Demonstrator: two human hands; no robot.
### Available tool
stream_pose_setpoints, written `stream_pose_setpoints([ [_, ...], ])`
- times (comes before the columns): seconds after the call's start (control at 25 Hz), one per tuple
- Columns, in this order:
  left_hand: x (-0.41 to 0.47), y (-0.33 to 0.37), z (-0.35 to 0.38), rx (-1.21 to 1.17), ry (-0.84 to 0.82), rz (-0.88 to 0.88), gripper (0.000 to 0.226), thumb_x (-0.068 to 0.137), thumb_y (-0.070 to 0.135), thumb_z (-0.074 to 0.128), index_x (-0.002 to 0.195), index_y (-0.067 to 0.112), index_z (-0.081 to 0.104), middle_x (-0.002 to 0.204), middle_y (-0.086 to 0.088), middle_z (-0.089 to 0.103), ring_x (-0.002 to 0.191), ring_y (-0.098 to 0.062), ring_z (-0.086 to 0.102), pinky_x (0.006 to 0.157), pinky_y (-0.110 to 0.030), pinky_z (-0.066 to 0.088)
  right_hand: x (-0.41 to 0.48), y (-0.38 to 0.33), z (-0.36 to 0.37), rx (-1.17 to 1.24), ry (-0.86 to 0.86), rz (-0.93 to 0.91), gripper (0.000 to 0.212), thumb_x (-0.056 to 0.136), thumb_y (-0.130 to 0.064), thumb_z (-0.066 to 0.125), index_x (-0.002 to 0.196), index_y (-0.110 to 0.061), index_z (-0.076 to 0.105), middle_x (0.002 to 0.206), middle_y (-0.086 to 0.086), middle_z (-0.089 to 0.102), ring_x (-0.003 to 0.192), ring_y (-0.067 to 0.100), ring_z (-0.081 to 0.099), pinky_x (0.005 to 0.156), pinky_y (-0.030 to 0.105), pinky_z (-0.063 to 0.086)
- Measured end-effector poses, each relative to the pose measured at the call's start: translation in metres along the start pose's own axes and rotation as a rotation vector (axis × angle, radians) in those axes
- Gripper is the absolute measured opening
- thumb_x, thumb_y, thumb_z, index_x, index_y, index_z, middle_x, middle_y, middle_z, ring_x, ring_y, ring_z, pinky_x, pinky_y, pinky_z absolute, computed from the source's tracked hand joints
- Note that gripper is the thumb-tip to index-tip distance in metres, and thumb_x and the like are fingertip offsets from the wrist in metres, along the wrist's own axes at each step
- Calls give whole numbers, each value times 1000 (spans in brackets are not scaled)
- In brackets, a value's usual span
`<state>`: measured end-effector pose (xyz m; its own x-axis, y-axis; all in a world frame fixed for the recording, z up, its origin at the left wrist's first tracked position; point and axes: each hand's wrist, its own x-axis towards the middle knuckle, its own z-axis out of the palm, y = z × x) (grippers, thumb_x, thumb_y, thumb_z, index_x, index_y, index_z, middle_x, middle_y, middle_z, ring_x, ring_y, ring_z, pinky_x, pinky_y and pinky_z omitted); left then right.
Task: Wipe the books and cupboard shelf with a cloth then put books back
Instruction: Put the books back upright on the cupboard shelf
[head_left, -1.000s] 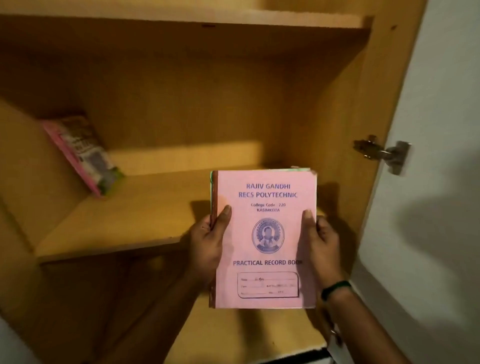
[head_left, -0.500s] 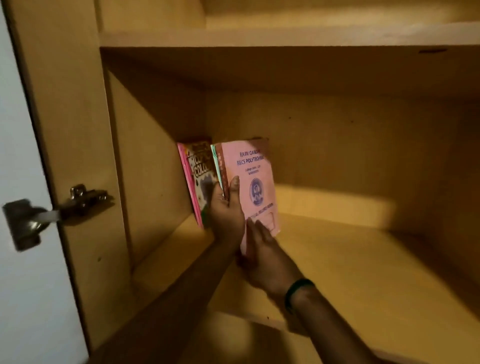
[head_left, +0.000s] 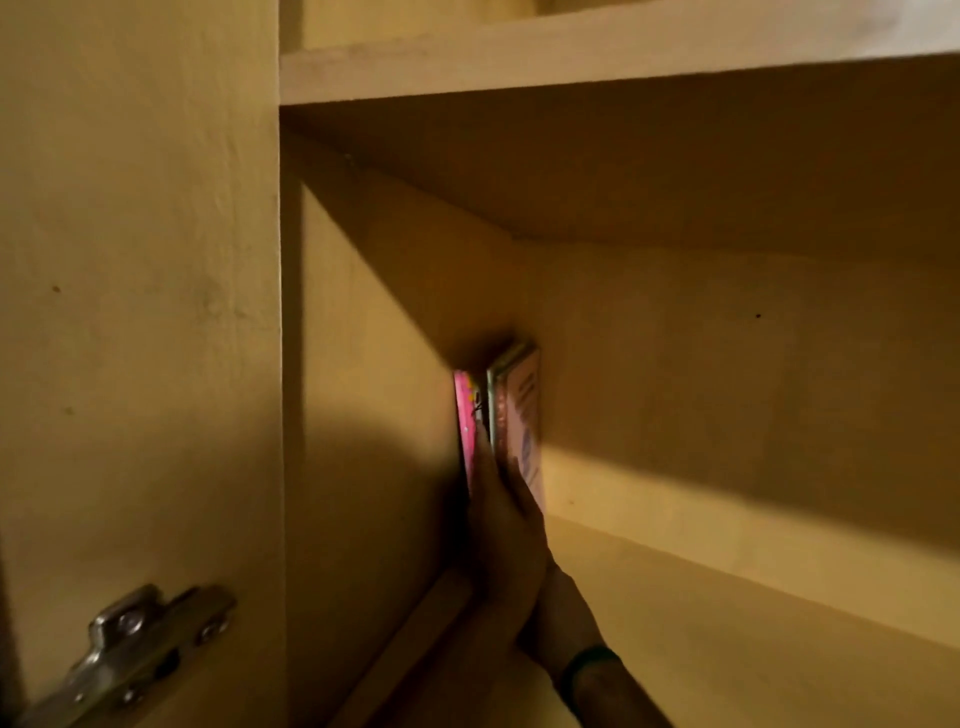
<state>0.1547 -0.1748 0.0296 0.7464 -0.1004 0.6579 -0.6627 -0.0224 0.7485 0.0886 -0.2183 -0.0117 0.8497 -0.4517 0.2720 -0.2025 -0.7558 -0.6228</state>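
Two books stand upright against the cupboard's left inner wall (head_left: 374, 364), at the back of the wooden shelf (head_left: 727, 623). The pink practical record book (head_left: 524, 410) is seen almost edge-on, right next to a thinner book with a bright pink edge (head_left: 464, 415). My left hand (head_left: 504, 530) grips the record book low down, with a finger reaching up between the two books. My right hand (head_left: 563, 608), with a green band at the wrist, sits just behind and below the left hand. Its fingers are hidden.
A metal hinge (head_left: 140, 649) sits on the wooden panel at the lower left. Another shelf board (head_left: 571, 57) runs overhead. The shelf stretches away to the right of the books as bare wood. No cloth is in view.
The record book went from held flat in front of me to standing upright against the other book at the left wall. Both hands followed it in, and my view swung left and closer.
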Motion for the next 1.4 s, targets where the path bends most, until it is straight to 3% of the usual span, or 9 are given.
stream_pose_setpoints([
  [0.16, -8, -11, -18, 111, 99, 353, 58, 102, 33, 41, 157, 27, 22, 161, -5, 32, 147, -28, 35, 114, -48, 39, 1, -4, 5, -267, 7, -8, 79, 101, -37, 49, 152, -38, -12, 162, -11, 17, 137, 14, 44, 110, 24, 37],
  [0.28, 15, -25, -19, 363, 12, 343, 55, 104, 34, 35, 155, 16, 32, 165, -7, 20, 153, -28, 18, 115, -51, 39, 0, -11, 5, -214, 163, -6, 81, 97, -40, 55, 159, -33, 2, 163, -1, 21, 142, 18, 36, 114, 31, 38],
  [0.52, 13, -48, -13, 299, -103, 404, 58, 108, 44, 18, 161, 26, 4, 167, -1, 10, 150, -27, 26, 112, -50, 43, 7, -2, 7, -266, 59, -61, 91, 98, -50, 48, 154, -35, -23, 166, -3, -20, 154, 21, 10, 120, 37, 32],
  [0.64, 17, -44, -15, 197, -115, 370, 65, 106, 40, 32, 160, 34, -3, 167, 7, 2, 150, -25, 29, 115, -46, 40, 4, -2, 6, -137, 4, -17, 84, 100, -52, 46, 155, -41, -18, 167, 0, 10, 137, 22, 46, 108, 33, 45],
  [0.8, 20, -52, -19, 193, -145, 419, 59, 107, 46, 26, 159, 24, 9, 165, 5, 12, 143, -26, 41, 108, -44, 47, -2, -4, 2, -206, -76, 25, 64, 106, -46, 31, 155, -45, -11, 131, 8, 62, 99, 17, 63, 98, 37, 51],
  [0.96, 15, -52, -14, 281, -128, 368, 59, 108, 45, 19, 160, 25, 1, 163, -8, 20, 128, -32, 56, 93, -45, 57, -8, -11, -1, -318, -41, 30, 65, 106, -39, 37, 159, -33, 0, 136, 9, 60, 113, 27, 62, 98, 37, 48],
  [1.12, 16, -50, -17, 395, -177, 373, 62, 109, 44, 22, 160, 17, -1, 162, -16, 24, 134, -35, 50, 101, -48, 52, -14, -11, -3, -365, -53, 66, 61, 106, -41, 37, 159, -33, 7, 144, 8, 55, 124, 28, 57, 104, 41, 43],
  [1.28, -7, -35, -27, 655, -204, 377, 65, 104, 44, 42, 157, 11, 28, 160, -21, 30, 143, -40, 35, 113, -57, 33, -49, 1, -17, -670, -50, 66, 51, 103, -39, 33, 151, -21, 30, 136, 9, 57, 123, 33, 51, 106, 54, 32],
  [1.4, -41, -18, -32, 521, -449, 774, 41, 95, 27, 54, 135, 17, 60, 151, -12, 48, 138, -35, 44, 110, -55, 32, -101, 11, -42, -792, 3, 168, 43, 100, -48, 33, 125, -21, 54, 124, 9, 59, 116, 34, 46, 94, 52, 31],
])
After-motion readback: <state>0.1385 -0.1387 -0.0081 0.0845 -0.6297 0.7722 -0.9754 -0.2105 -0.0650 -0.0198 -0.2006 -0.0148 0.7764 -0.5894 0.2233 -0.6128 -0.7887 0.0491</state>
